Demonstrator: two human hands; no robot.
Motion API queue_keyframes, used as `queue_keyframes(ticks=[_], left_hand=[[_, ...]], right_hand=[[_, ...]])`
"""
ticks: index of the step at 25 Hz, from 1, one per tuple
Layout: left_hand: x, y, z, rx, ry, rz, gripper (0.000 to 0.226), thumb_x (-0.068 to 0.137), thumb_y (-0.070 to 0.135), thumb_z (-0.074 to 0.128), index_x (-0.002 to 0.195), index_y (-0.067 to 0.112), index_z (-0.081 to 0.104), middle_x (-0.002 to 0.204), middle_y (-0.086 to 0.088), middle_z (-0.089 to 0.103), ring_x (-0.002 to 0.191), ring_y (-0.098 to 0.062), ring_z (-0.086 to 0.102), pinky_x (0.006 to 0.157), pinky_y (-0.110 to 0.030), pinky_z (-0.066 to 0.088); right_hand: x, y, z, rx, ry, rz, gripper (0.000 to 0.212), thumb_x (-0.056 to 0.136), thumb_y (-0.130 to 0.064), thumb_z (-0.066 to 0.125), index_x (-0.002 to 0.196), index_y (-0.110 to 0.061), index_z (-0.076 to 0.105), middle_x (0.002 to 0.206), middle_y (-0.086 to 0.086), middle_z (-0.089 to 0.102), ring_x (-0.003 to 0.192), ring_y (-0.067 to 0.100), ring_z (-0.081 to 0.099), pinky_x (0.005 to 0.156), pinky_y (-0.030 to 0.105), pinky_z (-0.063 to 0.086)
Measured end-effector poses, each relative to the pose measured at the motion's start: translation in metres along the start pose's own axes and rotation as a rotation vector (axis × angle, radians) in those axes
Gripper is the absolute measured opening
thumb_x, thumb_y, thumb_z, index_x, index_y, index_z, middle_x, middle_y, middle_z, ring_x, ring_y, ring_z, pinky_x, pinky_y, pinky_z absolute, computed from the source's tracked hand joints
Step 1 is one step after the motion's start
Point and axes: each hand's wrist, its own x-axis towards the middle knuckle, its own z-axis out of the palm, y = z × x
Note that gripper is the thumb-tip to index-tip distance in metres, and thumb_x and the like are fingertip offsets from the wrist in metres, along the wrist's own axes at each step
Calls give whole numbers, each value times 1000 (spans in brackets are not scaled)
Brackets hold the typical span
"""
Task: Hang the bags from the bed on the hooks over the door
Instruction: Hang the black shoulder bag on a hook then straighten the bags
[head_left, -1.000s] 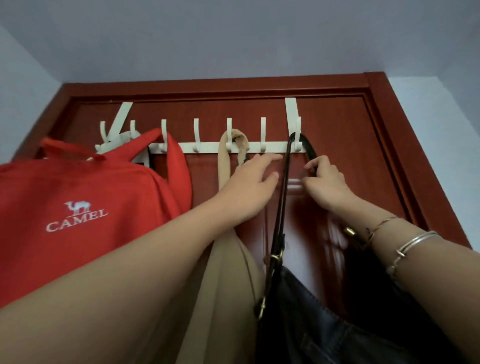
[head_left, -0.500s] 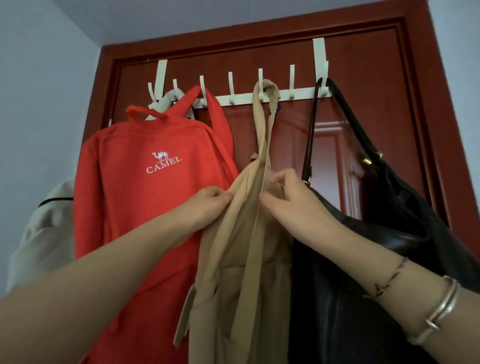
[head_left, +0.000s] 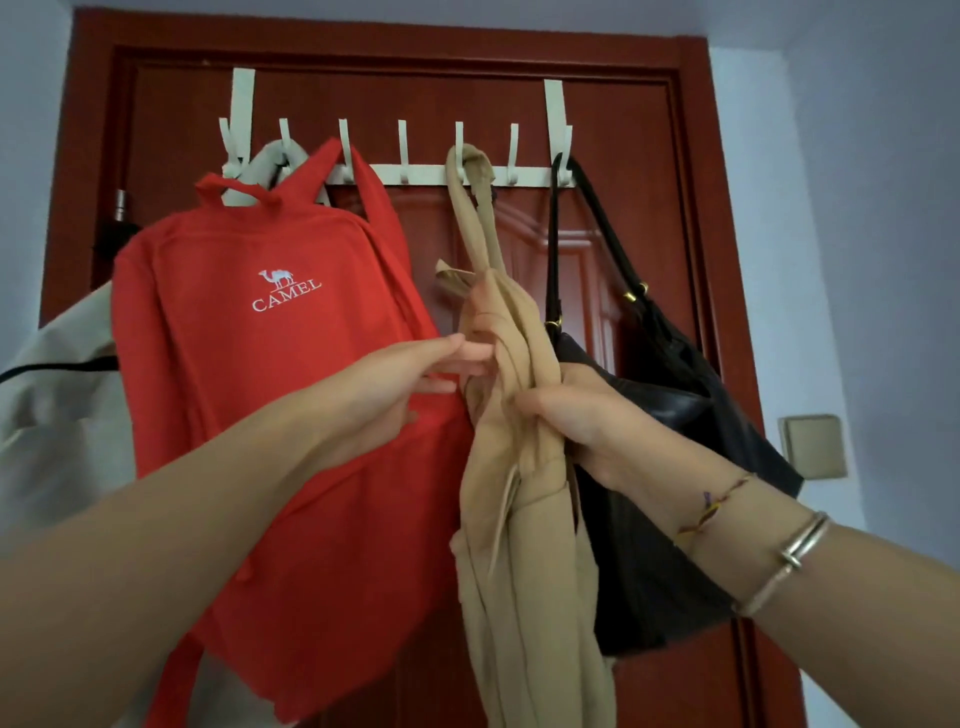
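On the white over-door hook rack (head_left: 415, 174) hang a red fabric backpack (head_left: 270, 374), a beige cloth bag (head_left: 519, 467) and a black leather handbag (head_left: 665, 467); the right hand (head_left: 582, 421) grips the beige bag, the left hand (head_left: 415, 374) touches it with straight fingers, so the hanging seems almost finished.

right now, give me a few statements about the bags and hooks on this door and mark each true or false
1. The red backpack hangs left of the tan bag. True.
2. The black handbag hangs from the leftmost hook. False: its strap is on the rightmost hook of the white rack.
3. The right hand is closed around the tan bag. True.
4. The left hand is gripping the black handbag. False: its open fingers reach to the tan bag.
5. Every hook carries a bag. False: the hook between the backpack and the tan bag is bare.
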Motion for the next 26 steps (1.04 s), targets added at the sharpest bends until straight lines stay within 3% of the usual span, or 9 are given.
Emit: queue_keyframes(ticks=[2, 7, 9, 11, 14, 17, 20, 23, 26], left_hand=[[-7, -21, 6, 49, 51, -80, 37, 94, 50, 34, 116, 35, 59, 132, 13, 52, 120, -13, 39, 103, -52, 21], [-23, -85, 11, 341, 170, 17, 48, 98, 37, 34, 142, 19, 36, 152, 0, 36, 133, -6, 33, 107, -20, 20], [-29, -82, 3, 164, 190, -30, 53, 92, 53, 34, 135, 25, 46, 142, 5, 50, 121, -3, 45, 102, -20, 31], [-39, -69, -12, -137, 138, -140, 62, 76, 72, 38, 117, 32, 60, 116, 11, 69, 100, -1, 64, 81, -17, 50], [-54, -51, -35, -243, 127, -150, 62, 58, 71, 66, 102, 27, 69, 96, 5, 78, 87, -9, 73, 60, -19, 56], [-66, -44, -59, 10, 372, -112, 63, 51, 52, 84, 103, 20, 71, 92, 0, 78, 87, -18, 73, 68, -26, 56], [-73, -45, -70, 253, 670, -45, 48, 63, 38, 82, 102, 16, 65, 86, 4, 70, 91, -23, 67, 66, -29, 48], [-74, -46, -47, 807, 894, 164, 63, 73, 20, 70, 129, 17, 41, 117, -6, 55, 111, -36, 51, 87, -44, 44], [-62, -38, 0, 1248, 690, 405, 72, 73, 21, 57, 140, 28, 32, 149, -5, 31, 133, -36, 30, 108, -54, 30]], right_hand=[[-9, -4, -16, 34, 82, 6, 20, 82, 6, 48, 85, -7, 63, 74, 9, 65, 61, 17, 61, 39, 18, 49], [-6, -26, -47, -185, 67, 77, 27, 80, 8, 43, 58, -8, 44, 56, 8, 42, 47, 16, 41, 26, 12, 30], [-2, -39, -59, -234, 11, 16, 43, 84, 9, 41, 45, -8, 51, 37, 3, 51, 42, 14, 49, 29, 10, 34], [5, -42, -68, -126, 15, -48, 53, 82, 16, 37, 38, -7, 56, 32, -1, 53, 49, 16, 52, 42, 11, 43], [15, -27, -59, 64, -40, 33, 31, 81, 15, 32, 65, 4, 57, 60, 11, 56, 60, 24, 52, 61, 24, 46], [23, 5, -35, 70, -77, 104, 29, 82, 7, 40, 66, 1, 63, 47, 9, 63, 41, 15, 60, 42, 15, 48], [31, 54, -5, -200, -208, -11, 27, 89, -13, 49, 113, -8, 60, 101, 6, 70, 88, 20, 67, 75, 26, 53], [43, 95, 9, -637, -151, -172, 38, 92, -29, 41, 124, -11, 50, 124, 8, 56, 115, 28, 53, 91, 33, 43], [54, 108, -2, -1007, 161, -460, 37, 88, -22, 43, 121, -12, 55, 138, 11, 44, 124, 31, 41, 97, 45, 40]])
